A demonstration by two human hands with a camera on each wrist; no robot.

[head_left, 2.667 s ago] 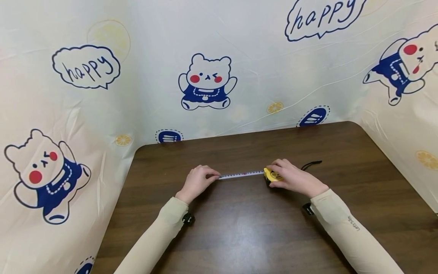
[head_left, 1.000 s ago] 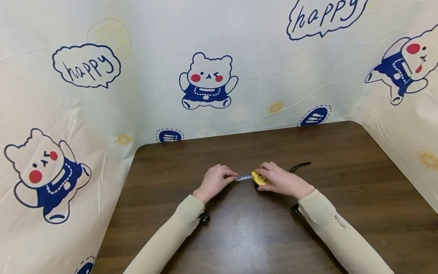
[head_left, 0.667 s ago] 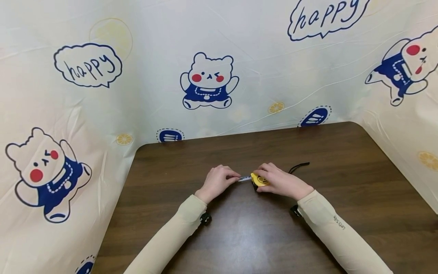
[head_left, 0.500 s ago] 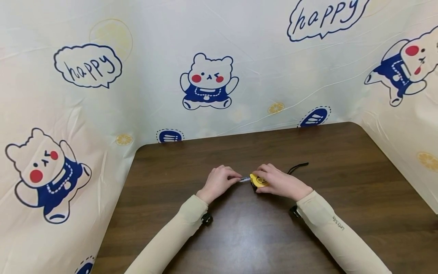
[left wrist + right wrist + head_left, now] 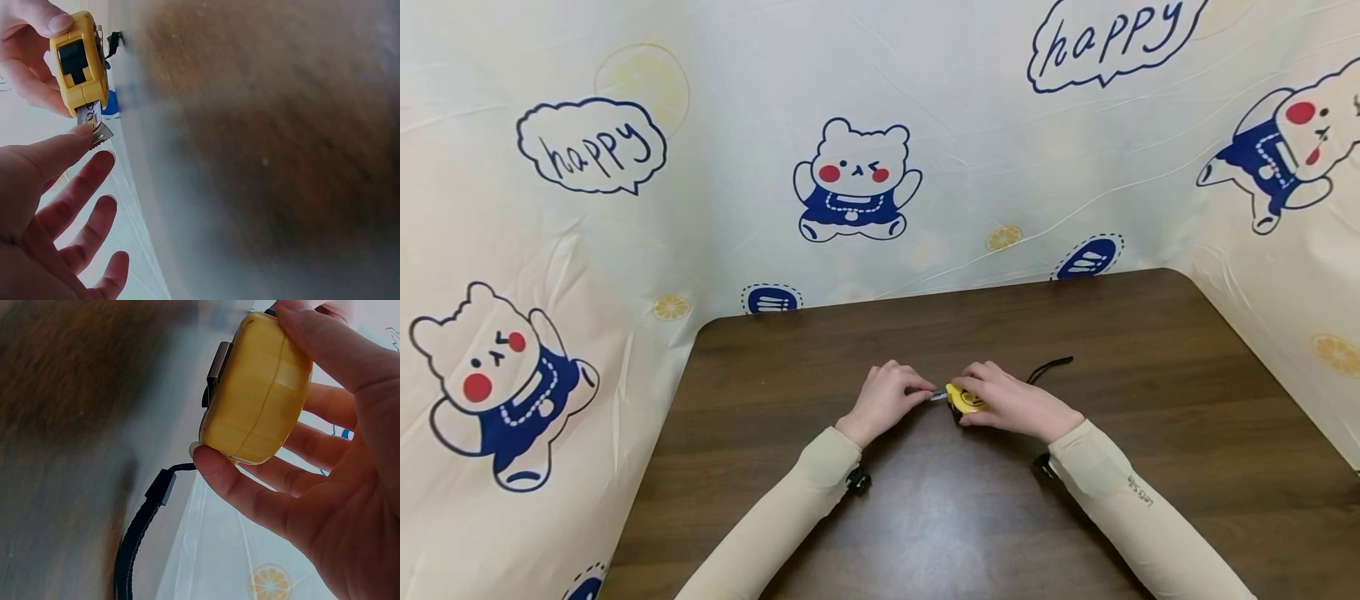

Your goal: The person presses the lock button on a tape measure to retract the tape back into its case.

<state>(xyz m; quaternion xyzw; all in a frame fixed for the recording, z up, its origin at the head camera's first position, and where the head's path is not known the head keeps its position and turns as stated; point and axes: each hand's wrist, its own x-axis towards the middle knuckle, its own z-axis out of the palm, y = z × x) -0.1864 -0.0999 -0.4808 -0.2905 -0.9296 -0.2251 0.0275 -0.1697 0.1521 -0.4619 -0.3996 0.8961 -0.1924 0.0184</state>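
Observation:
A yellow tape measure [image 5: 958, 402] with a black lock button [image 5: 73, 59] is gripped around its case by my right hand [image 5: 1018, 402]. Only a short piece of its blade [image 5: 939, 395] sticks out on the left side. My left hand [image 5: 887, 400] pinches that blade near its metal end hook [image 5: 102, 134] between thumb and forefinger, the other fingers spread. In the right wrist view the case [image 5: 256, 387] shows its plain yellow back and a metal belt clip [image 5: 217, 365]. A black wrist strap [image 5: 139, 534] trails from it.
Both hands are over a dark brown wooden table [image 5: 910, 533]. Behind and beside it hangs a pale curtain [image 5: 730, 167] printed with bears, lemon slices and the word happy. Black wrist cameras [image 5: 858, 480] sit under both cuffs.
The hands have come together, my left moving right and my right moving left. The blade between them has shrunk from a long stretch to a short stub.

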